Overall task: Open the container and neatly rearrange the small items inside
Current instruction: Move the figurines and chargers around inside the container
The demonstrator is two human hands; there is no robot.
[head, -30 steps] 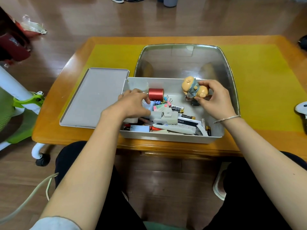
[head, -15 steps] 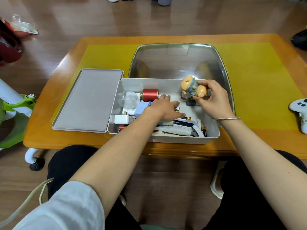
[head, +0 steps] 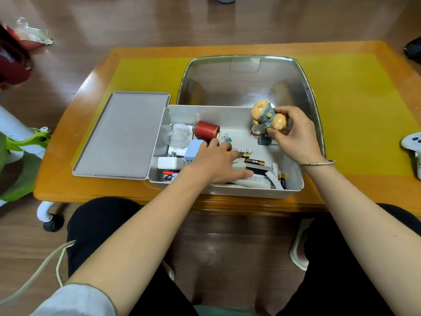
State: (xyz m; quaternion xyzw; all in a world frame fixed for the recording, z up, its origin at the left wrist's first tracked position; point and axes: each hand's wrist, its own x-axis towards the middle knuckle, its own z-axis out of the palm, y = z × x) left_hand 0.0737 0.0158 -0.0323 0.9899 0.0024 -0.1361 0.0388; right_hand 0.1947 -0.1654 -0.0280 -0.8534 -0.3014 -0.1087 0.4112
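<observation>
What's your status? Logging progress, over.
Right hand grips the figurine at the box's far right corner. Left hand down among the batteries, grip unclear. Lid off, lying left. Nothing blocking.

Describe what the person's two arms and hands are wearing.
The left arm has a light grey sleeve pushed up past the elbow, leaving the forearm bare. The right arm shows no sleeve in view; a thin silver bangle circles its wrist. Both hands are bare, without gloves.
</observation>
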